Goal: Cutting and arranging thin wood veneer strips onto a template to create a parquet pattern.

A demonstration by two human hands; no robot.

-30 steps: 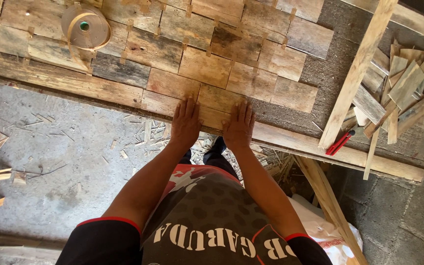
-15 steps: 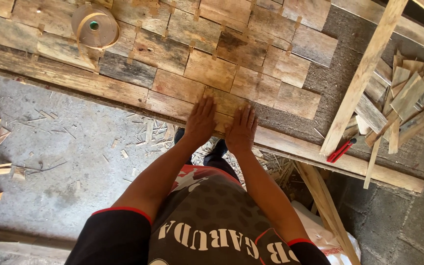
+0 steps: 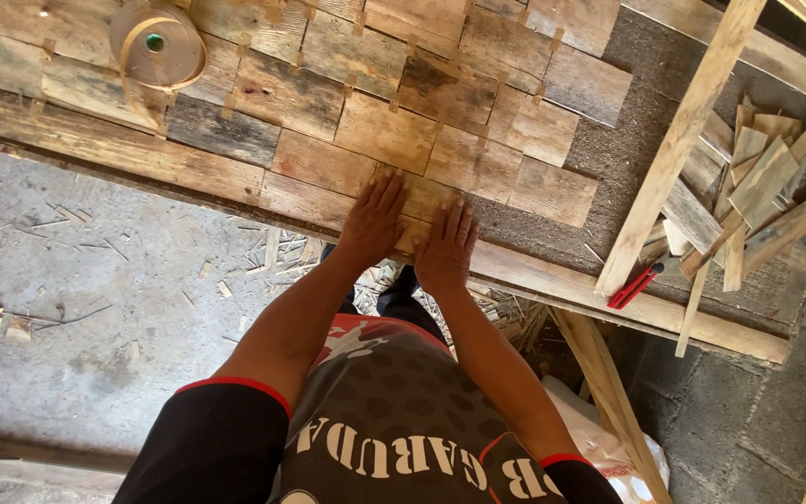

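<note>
Both hands lie flat, palms down, on the near edge of a panel of wood pieces [image 3: 384, 131] set out on the worktop [image 3: 608, 159]. The left hand [image 3: 373, 222] has its fingers spread and pointing away from the person; it presses on a light wood piece [image 3: 422, 201] at the panel's front row. The right hand [image 3: 444, 247] rests just beside it, fingers loosely together, covering the same piece's near end and the long edge plank [image 3: 627, 299] that runs along the worktop's front. Neither hand grips anything.

The panel is made of short rectangular boards in brown, grey and tan, laid in staggered rows with small strips of tape at the joints. A tape roll [image 3: 156, 45] sits on the boards at the far left, well apart from the hands, a loose tail of tape hanging from it. To the right, a long slat [image 3: 678, 149] lies slanted across the worktop, near a heap of offcuts [image 3: 757, 177]. A red-handled tool [image 3: 634, 285] lies by the slat's near end. Wood chips litter the concrete floor [image 3: 95, 299] below.
</note>
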